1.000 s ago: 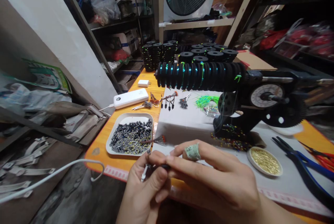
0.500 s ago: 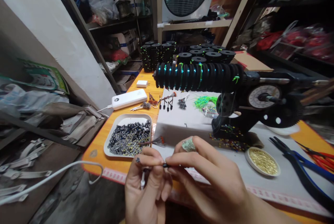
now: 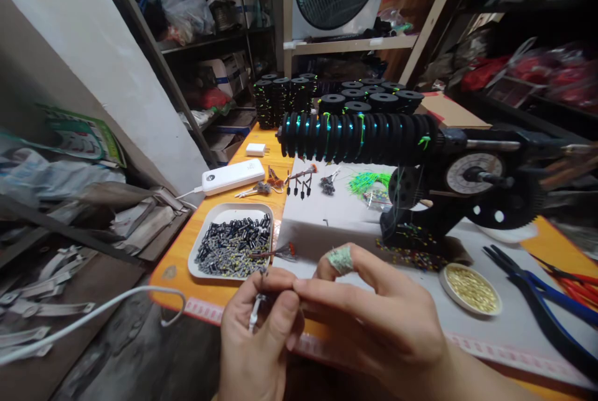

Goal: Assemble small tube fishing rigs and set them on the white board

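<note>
My left hand (image 3: 261,332) is closed, with thumb and index finger pinched together. A small bundle with a white looped end (image 3: 255,312) is held in its curled fingers, and a dark tip pokes up above the index finger. My right hand (image 3: 374,314) meets it at the fingertips, thumb and index finger pressed together; whatever lies in that pinch is hidden. A greenish wrap (image 3: 339,260) covers one right finger. Just beyond the hands is a white tray (image 3: 191,261) of small black tubes and grey pieces, with a wire bundle (image 3: 284,251) lying over its right edge.
A black geared winding machine (image 3: 420,195) carries a ridged black roller (image 3: 355,138). Several black spools (image 3: 331,102) stand behind. Right are a dish of gold pieces (image 3: 471,289) and blue-handled pliers (image 3: 527,295). A power bank (image 3: 233,177) and small wire bundles (image 3: 303,183) lie left of the machine.
The small black piece that showed between my fingertips is now hidden, as the right fingertips have closed in against the left ones. My left hand has tilted slightly.
</note>
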`<state>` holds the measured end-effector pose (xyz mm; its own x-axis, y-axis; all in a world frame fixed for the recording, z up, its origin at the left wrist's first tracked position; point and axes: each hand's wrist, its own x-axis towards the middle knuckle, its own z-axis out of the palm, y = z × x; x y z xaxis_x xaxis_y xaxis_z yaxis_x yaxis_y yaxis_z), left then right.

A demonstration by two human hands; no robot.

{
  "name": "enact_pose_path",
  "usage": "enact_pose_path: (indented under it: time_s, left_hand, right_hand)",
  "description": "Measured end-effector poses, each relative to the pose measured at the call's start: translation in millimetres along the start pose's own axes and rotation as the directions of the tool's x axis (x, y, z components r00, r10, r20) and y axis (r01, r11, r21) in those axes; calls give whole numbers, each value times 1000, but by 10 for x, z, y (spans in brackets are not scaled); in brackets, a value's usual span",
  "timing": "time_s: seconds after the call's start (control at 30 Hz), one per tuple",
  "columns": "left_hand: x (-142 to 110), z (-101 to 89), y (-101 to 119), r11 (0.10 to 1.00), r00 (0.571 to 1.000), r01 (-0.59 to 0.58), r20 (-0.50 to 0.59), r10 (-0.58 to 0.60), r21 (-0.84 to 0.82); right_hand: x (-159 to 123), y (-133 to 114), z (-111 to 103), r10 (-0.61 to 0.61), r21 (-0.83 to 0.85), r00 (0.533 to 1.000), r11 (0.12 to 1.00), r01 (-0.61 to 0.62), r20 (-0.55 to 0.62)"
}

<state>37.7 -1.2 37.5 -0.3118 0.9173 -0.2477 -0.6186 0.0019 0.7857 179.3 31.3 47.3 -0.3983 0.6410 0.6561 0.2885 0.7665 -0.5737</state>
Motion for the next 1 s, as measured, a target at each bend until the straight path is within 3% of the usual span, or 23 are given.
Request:
enact_pose_path:
  time_s: [0.17, 0.3, 0.43, 0.57, 0.67, 0.77, 0.83, 0.87, 0.93, 1.0]
  left_hand:
    - [-35, -1, 62, 989, 993, 110, 54, -105, -97]
    - [-66, -43, 72, 989, 985, 111, 147, -95, -103]
    - [-81, -85, 43, 1000, 987, 1, 159, -2, 4]
    - [-56, -127, -55, 979, 973, -182, 161, 166, 88]
    - [-15, -165, -145, 914, 917, -384, 168, 361, 132]
    - [22, -185, -182, 796, 811, -582, 198, 551, 166]
    - [27, -177, -166, 737, 760, -648, 225, 610, 192]
    - [21, -166, -149, 730, 755, -654, 232, 613, 197]
    - [-1, -135, -103, 800, 806, -581, 242, 540, 151]
    - [-22, -99, -51, 899, 874, -436, 255, 413, 38]
  right_hand:
    - [11, 8, -5, -42, 51, 999, 998, 42, 4]
    - [16, -4, 6, -114, 0, 993, 993, 114, -42]
    - [-16, -2, -18, -229, -119, 973, 967, 227, -2]
    - [-81, 15, -2, -299, -237, 954, 925, 297, 28]
    - [-84, -11, 31, -265, -247, 964, 936, 252, -19]
    - [-19, -48, 30, -138, -65, 990, 989, 136, -35]
    - [35, -54, 13, -70, 55, 998, 996, 70, 1]
    - [56, -52, 5, -60, 82, 998, 995, 58, 19]
    - [82, -40, -3, -66, 92, 997, 994, 62, 38]
    - [87, -26, 1, -60, 99, 997, 994, 55, 43]
